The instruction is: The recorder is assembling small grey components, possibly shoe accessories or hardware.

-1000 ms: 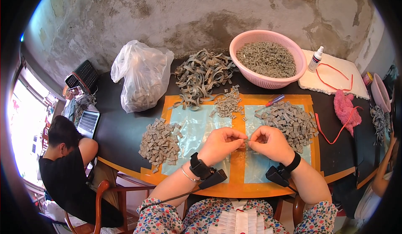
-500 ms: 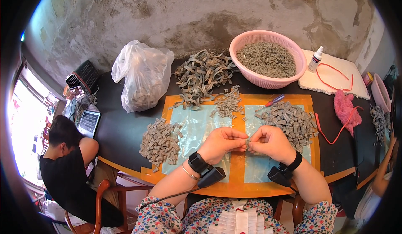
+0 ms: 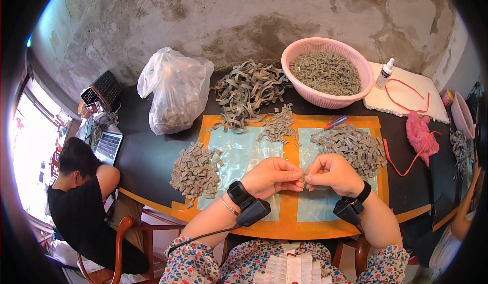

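Observation:
Over the orange strip in the middle of the work mat, my left hand (image 3: 277, 175) and my right hand (image 3: 333, 174) meet at the fingertips. Both pinch one tiny grey-green piece (image 3: 304, 176), mostly covered by the fingers. Left of my left hand lies a heap of small grey rectangular pieces (image 3: 194, 171). A larger heap of similar grey pieces (image 3: 351, 149) sits just beyond my right hand. A smaller scatter of little pieces (image 3: 278, 125) rests past my fingers, beside a screwdriver with a blue handle (image 3: 336, 123).
Along the back stand a white plastic bag (image 3: 175, 91), a tangle of grey strips (image 3: 251, 91) and a pink basket of small pieces (image 3: 328, 101). A bottle (image 3: 385, 73) is on a white foam board (image 3: 401, 101). Pink fluffy cloth (image 3: 422, 136) lies right. Another person (image 3: 81, 202) sits at left.
My fingertips have shifted very slightly, still together on the small piece. The whole view has moved a little; the heaps look the same.

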Tool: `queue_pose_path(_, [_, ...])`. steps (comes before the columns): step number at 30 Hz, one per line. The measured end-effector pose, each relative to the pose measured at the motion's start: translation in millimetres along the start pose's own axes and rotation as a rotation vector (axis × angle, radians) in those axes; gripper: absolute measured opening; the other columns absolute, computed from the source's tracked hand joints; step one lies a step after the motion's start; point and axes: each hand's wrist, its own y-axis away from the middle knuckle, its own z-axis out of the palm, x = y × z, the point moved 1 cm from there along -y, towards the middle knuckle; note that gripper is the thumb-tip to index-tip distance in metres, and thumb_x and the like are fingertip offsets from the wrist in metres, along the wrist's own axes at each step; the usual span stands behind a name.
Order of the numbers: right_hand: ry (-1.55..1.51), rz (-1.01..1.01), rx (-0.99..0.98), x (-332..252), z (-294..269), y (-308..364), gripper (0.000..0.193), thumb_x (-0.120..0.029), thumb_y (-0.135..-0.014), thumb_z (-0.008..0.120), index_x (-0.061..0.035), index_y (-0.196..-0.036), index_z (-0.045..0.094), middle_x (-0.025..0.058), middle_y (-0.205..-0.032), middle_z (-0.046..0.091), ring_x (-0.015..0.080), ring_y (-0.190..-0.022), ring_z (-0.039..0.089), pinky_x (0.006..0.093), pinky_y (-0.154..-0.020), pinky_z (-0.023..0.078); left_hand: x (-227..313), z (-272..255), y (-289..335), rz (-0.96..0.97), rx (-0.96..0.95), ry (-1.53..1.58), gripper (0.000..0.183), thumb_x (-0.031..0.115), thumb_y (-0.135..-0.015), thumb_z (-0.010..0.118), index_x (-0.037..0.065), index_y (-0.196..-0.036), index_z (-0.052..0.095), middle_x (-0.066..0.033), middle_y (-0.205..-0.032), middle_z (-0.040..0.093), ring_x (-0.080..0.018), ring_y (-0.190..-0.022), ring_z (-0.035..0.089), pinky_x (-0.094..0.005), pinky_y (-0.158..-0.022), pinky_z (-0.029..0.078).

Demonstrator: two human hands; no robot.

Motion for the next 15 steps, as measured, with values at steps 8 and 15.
queue_pose_path(8, [0.001,0.022,-0.020,-2.1,-1.0,0.2,0.011,-0.001,-0.075,0.067,0.0022,-0.076,0.056,0.0113,-0.074,0.063,0.0150,-0.065,0.062,0.0258,-0.062,0.051,0.2,1.4,1.4,-0.002,0.021,0.001,0.015,0.005,-0.085,0.059,-0.004,-0.095,0.061,-0.0142,-0.086,0.065,-0.0218,-0.079,0.065,-0.0297,-0.076,0.054])
queue_pose_path(15, [0.081,0.027,-0.005,-1.7,-2.3,0.2,0.012,-0.003,-0.075,0.069,0.0032,-0.078,0.059,0.0104,-0.073,0.064,0.0140,-0.062,0.062,0.0244,-0.059,0.051,2.3,4.1,3.4,-0.004,0.044,-0.032,0.014,0.006,-0.083,0.061,-0.004,-0.093,0.062,-0.0137,-0.084,0.066,-0.0211,-0.076,0.065,-0.0294,-0.074,0.054])
